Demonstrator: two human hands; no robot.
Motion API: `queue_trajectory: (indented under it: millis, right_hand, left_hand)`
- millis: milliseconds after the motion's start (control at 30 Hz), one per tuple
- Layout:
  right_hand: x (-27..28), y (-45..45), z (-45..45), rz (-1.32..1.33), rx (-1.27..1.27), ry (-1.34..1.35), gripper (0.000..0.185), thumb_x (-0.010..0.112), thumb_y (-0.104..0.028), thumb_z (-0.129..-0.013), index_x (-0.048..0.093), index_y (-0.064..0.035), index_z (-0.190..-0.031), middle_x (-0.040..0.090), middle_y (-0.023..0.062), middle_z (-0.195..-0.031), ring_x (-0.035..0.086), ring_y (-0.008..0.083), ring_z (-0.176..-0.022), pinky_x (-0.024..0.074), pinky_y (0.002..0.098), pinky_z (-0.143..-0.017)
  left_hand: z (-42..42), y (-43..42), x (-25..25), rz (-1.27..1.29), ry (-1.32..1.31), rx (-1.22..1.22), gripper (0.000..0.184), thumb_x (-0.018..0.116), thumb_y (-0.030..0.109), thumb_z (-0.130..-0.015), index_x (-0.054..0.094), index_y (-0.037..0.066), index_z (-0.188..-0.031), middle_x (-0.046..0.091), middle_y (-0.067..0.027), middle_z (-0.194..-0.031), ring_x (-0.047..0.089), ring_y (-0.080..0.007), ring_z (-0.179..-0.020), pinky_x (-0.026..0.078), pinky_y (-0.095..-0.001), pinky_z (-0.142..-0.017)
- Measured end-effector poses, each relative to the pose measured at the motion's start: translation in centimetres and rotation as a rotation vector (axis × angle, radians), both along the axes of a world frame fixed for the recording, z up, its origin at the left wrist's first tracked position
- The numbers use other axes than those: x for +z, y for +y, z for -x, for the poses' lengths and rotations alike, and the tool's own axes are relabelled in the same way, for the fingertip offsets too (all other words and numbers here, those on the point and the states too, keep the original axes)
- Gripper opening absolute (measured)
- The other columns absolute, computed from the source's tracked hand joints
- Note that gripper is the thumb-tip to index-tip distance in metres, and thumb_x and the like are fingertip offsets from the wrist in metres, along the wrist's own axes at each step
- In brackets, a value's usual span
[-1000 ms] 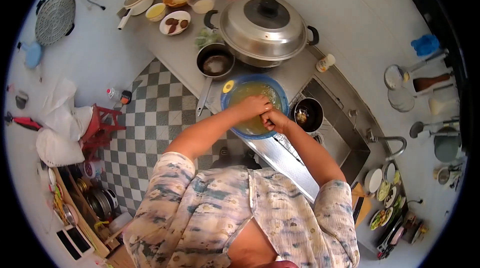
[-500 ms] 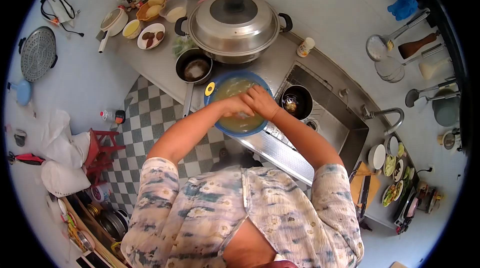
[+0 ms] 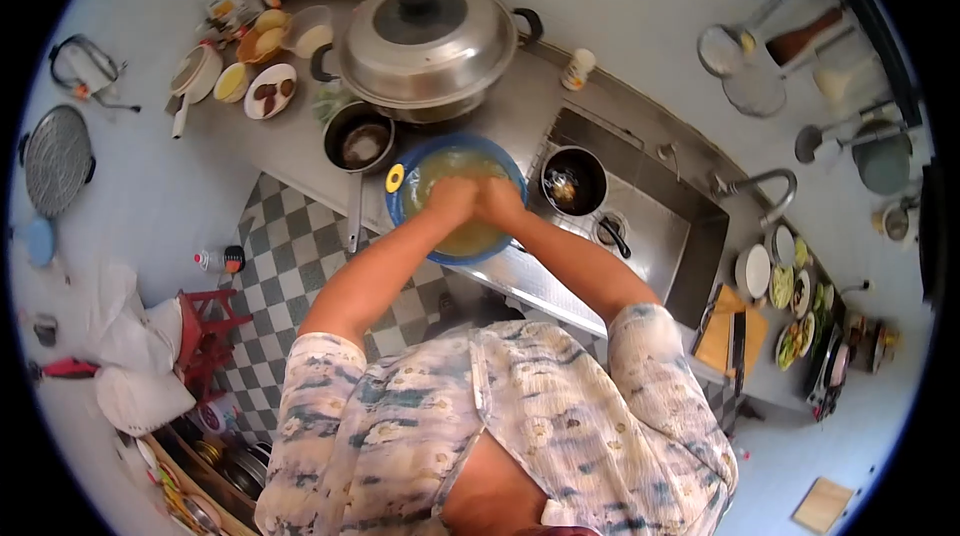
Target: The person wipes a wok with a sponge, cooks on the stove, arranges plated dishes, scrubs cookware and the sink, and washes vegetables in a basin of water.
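A blue basin (image 3: 394, 204) of cloudy yellowish water (image 3: 438, 162) sits at the counter's front edge, with a round yellow sticker on its rim. Over the water, my left hand (image 3: 455, 199) and my right hand (image 3: 499, 199) are pressed together, both closed with the fingers curled away from view. Whatever they grip, if anything, is hidden behind the knuckles. Left of the basin stands a dark saucepan (image 3: 362, 141) with pale residue inside. Another dark pot (image 3: 573, 182) with a little liquid in it is at the right, beside the sink.
A large lidded steel pot (image 3: 425, 56) stands behind the basin. The sink (image 3: 650, 226) and faucet (image 3: 765, 184) lie to the right, a cutting board with a knife (image 3: 730, 326) beyond. A plate (image 3: 270, 106), bowls and a white pan (image 3: 196, 78) occupy the back left.
My hands have come side by side over the basin, with the fingers now turned out of sight. The whole view has shifted, so the counter items appear further left.
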State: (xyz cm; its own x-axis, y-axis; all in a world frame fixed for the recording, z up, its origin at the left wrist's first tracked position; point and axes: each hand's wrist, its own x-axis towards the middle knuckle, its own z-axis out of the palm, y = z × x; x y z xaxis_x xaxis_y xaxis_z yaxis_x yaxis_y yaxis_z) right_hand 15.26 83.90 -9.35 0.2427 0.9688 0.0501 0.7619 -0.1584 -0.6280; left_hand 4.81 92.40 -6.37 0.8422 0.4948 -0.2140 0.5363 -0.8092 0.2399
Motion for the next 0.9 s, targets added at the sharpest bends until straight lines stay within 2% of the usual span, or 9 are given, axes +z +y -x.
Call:
queue_trajectory:
  millis: [67, 433, 500, 567, 667, 733, 767, 867, 900]
  right_hand:
    - [-4.1, 0.8, -0.4, -0.005, -0.048, 0.064, 0.036, 0.065, -0.015, -0.061, 0.063, -0.0019, -0.095, 0.064, 0.0233, -0.083, 0.062, 0.04, -0.077, 0.0499, 0.0457, -0.072]
    - [1.3, -0.2, 2.0, 0.174, -0.352, 0.423, 0.03, 0.063, -0.016, -0.062, 0.066, 0.0014, -0.086, 0.066, 0.0211, -0.08, 0.064, 0.03, -0.072, 0.0503, 0.039, -0.066]
    - [0.7, 0.0, 2.2, 0.277, -0.372, 0.867, 0.019, 0.063, -0.017, -0.062, 0.063, -0.0017, -0.074, 0.061, 0.0128, -0.068, 0.059, 0.0233, -0.063, 0.0469, 0.0356, -0.054]
    - [-2.0, 1.2, 2.1, 0.394, -0.292, 1.162, 0.006, 0.059, -0.006, -0.066, 0.059, -0.0058, -0.072, 0.052, 0.0027, -0.063, 0.05, 0.0117, -0.056, 0.0335, 0.0252, -0.04]
    - [-1.6, 1.7, 2.2, 0.25, -0.125, 1.606, 0.011, 0.061, -0.011, -0.069, 0.057, -0.0082, -0.079, 0.053, 0.0037, -0.067, 0.049, 0.0123, -0.053, 0.0374, 0.0234, -0.045]
    - [3.7, 0.0, 2.0, 0.091, -0.263, 1.697, 0.017, 0.06, -0.008, -0.072, 0.058, -0.0079, -0.089, 0.056, 0.004, -0.073, 0.05, 0.0114, -0.054, 0.0389, 0.0222, -0.045]
    - [5.7, -0.6, 1.8, 0.01, -0.328, 1.739, 0.02, 0.059, -0.006, -0.073, 0.058, -0.0078, -0.094, 0.058, 0.0042, -0.075, 0.051, 0.0109, -0.054, 0.0397, 0.0216, -0.046]
    - [3.9, -1.3, -0.3, -0.195, -0.321, 1.412, 0.026, 0.058, -0.005, -0.078, 0.059, -0.0103, -0.104, 0.058, 0.0033, -0.084, 0.053, 0.0092, -0.063, 0.0432, 0.0222, -0.053]
    - [4.6, -2.3, -0.9, -0.244, -0.391, 1.293, 0.035, 0.058, 0.0, -0.076, 0.057, -0.0096, -0.11, 0.059, 0.0039, -0.09, 0.055, 0.0118, -0.069, 0.0467, 0.0241, -0.058]
  left_hand:
    - [0.0, 0.3, -0.2, -0.07, -0.036, -0.084, 0.021, 0.057, 0.013, -0.074, 0.062, 0.003, -0.091, 0.067, -0.0174, -0.083, 0.066, -0.0331, -0.077, 0.053, -0.0422, -0.067]
    - [0.8, 1.5, -0.5, -0.15, -0.403, -0.39, 0.019, 0.057, 0.013, -0.073, 0.055, 0.012, -0.091, 0.061, -0.0104, -0.076, 0.063, -0.0305, -0.071, 0.05, -0.0412, -0.059]
    - [0.8, 1.8, 0.4, -0.175, -0.414, -0.446, 0.018, 0.057, 0.014, -0.072, 0.056, 0.014, -0.09, 0.059, -0.0082, -0.079, 0.061, -0.0293, -0.076, 0.049, -0.0401, -0.062]
    - [0.9, 2.4, 1.5, -0.238, -0.388, -0.514, 0.018, 0.056, 0.016, -0.072, 0.056, 0.014, -0.09, 0.057, -0.0072, -0.087, 0.059, -0.0281, -0.085, 0.048, -0.0402, -0.069]
    - [1.3, 3.5, 2.7, -0.369, -0.365, -0.54, 0.021, 0.055, 0.014, -0.072, 0.057, 0.014, -0.093, 0.056, -0.0087, -0.101, 0.054, -0.0274, -0.096, 0.044, -0.0413, -0.079]
    - [1.7, 3.4, 3.2, -0.4, -0.426, -0.46, 0.024, 0.055, 0.011, -0.073, 0.058, 0.013, -0.097, 0.055, -0.0102, -0.108, 0.052, -0.0278, -0.102, 0.041, -0.0418, -0.085]
    - [2.0, 3.1, 4.4, -0.302, -0.442, -0.422, 0.04, 0.06, 0.003, -0.069, 0.058, 0.012, -0.108, 0.054, -0.0127, -0.114, 0.053, -0.0298, -0.101, 0.043, -0.039, -0.084]
    - [1.6, 2.1, 5.5, 0.278, -0.571, -0.22, 0.057, 0.064, -0.004, -0.064, 0.055, 0.012, -0.118, 0.056, -0.0125, -0.109, 0.055, -0.0309, -0.101, 0.045, -0.0355, -0.082]
    - [0.9, 1.9, 5.4, 0.236, -0.718, -0.327, 0.06, 0.07, -0.001, -0.069, 0.051, 0.014, -0.124, 0.057, -0.0092, -0.101, 0.057, -0.0231, -0.089, 0.047, -0.0299, -0.068]
